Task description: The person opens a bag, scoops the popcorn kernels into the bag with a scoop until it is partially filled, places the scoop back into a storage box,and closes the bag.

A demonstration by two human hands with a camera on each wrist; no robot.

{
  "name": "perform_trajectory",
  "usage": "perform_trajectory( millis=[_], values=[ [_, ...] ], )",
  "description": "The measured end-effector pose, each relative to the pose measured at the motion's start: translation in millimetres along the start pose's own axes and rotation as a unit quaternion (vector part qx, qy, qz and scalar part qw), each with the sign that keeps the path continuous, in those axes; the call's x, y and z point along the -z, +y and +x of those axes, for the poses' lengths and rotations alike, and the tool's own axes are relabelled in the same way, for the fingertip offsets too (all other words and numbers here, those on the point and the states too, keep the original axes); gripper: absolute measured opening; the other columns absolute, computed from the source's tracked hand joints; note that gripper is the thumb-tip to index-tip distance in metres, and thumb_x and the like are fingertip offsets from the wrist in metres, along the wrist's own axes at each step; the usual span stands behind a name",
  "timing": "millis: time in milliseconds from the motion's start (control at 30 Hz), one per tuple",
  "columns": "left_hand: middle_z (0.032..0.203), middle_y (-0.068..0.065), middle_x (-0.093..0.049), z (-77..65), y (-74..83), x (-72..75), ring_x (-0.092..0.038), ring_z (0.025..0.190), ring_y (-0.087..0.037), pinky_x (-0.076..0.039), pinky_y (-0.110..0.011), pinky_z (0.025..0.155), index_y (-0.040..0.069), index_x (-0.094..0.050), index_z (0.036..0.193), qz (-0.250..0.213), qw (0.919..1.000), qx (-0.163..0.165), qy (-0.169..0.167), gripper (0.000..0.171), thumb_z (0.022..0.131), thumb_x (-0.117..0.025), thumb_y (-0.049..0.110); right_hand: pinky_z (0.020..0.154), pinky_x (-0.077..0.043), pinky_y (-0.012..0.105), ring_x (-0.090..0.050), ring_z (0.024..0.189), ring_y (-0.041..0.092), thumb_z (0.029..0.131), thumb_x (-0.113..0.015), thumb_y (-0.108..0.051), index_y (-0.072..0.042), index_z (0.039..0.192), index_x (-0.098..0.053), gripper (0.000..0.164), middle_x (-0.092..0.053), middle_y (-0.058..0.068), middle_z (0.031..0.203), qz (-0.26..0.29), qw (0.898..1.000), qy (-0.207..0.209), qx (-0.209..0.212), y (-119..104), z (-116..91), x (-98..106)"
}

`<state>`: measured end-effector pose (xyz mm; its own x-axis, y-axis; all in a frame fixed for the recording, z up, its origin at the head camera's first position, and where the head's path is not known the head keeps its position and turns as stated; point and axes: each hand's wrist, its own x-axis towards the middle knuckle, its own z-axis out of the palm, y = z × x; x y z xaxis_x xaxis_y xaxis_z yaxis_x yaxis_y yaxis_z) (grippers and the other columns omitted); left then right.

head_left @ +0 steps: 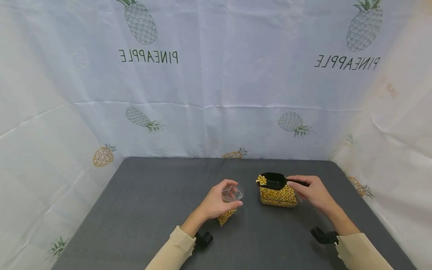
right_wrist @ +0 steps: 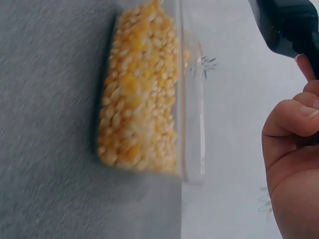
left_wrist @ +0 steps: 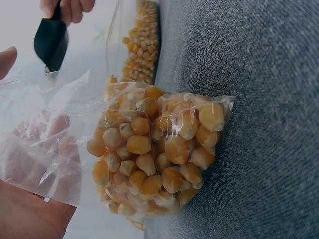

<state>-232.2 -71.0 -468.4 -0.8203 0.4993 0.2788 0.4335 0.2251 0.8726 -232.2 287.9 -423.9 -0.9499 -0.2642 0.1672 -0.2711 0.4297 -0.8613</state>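
My left hand [head_left: 216, 200] curls round the upper part of a clear plastic bag [left_wrist: 45, 144], its round mouth spread between thumb and fingers. Corn kernels [left_wrist: 144, 149] fill the bag's lower part, which stands on the grey table. Fingers show through the film in the left wrist view. My right hand [head_left: 314, 191] grips the handle of a black scoop [head_left: 275, 180], with some kernels at its front lip. The scoop hovers over a clear rectangular container [right_wrist: 192, 124] of corn kernels, to the right of the bag. Its handle is partly hidden in the hand.
The dark grey table [head_left: 152, 195] ends at a white pineapple-print cloth [head_left: 216, 75] behind and at both sides. A black wrist mount [head_left: 204, 240] hangs below the left wrist, another black mount [head_left: 324, 236] below the right.
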Motion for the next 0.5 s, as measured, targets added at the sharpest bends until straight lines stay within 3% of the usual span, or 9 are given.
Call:
perform_trajectory(
  millis=[200, 300, 400, 500],
  values=[
    [0.118, -0.006, -0.066, 0.0, 0.3, 0.4, -0.064, 0.098, -0.013, -0.056, -0.029, 0.086, 0.013, -0.053, 0.138, 0.002, 1.0000, 0.002, -0.001, 0.053, 0.093, -0.077, 0.027, 0.049, -0.044, 0.038, -0.040, 0.046, 0.030, 0.102, -0.066, -0.020, 0.005, 0.127, -0.067, 0.036, -0.041, -0.003, 0.053, -0.005, 1.000, 0.000, 0.008, -9, 6, -6],
    [0.119, -0.008, -0.066, -0.5, 1.3, 0.7, -0.065, 0.098, -0.013, -0.056, -0.029, 0.086, 0.013, -0.053, 0.139, 0.003, 1.0000, 0.003, -0.001, 0.053, 0.093, -0.077, 0.028, 0.050, -0.044, 0.039, -0.042, 0.050, 0.035, 0.101, -0.066, -0.019, 0.005, 0.126, -0.067, 0.035, -0.044, 0.004, 0.054, -0.002, 1.000, -0.001, 0.014, -14, 8, -9],
    [0.120, -0.011, -0.065, -0.9, 2.2, 1.1, -0.065, 0.099, -0.014, -0.056, -0.029, 0.086, 0.013, -0.053, 0.139, 0.003, 1.0000, 0.002, -0.002, 0.054, 0.094, -0.076, 0.028, 0.048, -0.043, 0.037, -0.041, 0.049, 0.030, 0.101, -0.066, -0.020, 0.006, 0.126, -0.067, 0.035, -0.044, 0.010, 0.056, -0.003, 1.000, -0.006, 0.018, -19, 10, -12],
    [0.121, -0.013, -0.065, -1.1, 2.9, 1.5, -0.065, 0.100, -0.014, -0.056, -0.030, 0.087, 0.013, -0.053, 0.140, 0.003, 1.0000, 0.003, -0.002, 0.054, 0.094, -0.076, 0.028, 0.046, -0.042, 0.037, -0.037, 0.046, 0.022, 0.101, -0.066, -0.020, 0.005, 0.126, -0.067, 0.035, -0.042, 0.005, 0.054, -0.001, 1.000, -0.012, 0.020, -24, 12, -14]
  ],
)
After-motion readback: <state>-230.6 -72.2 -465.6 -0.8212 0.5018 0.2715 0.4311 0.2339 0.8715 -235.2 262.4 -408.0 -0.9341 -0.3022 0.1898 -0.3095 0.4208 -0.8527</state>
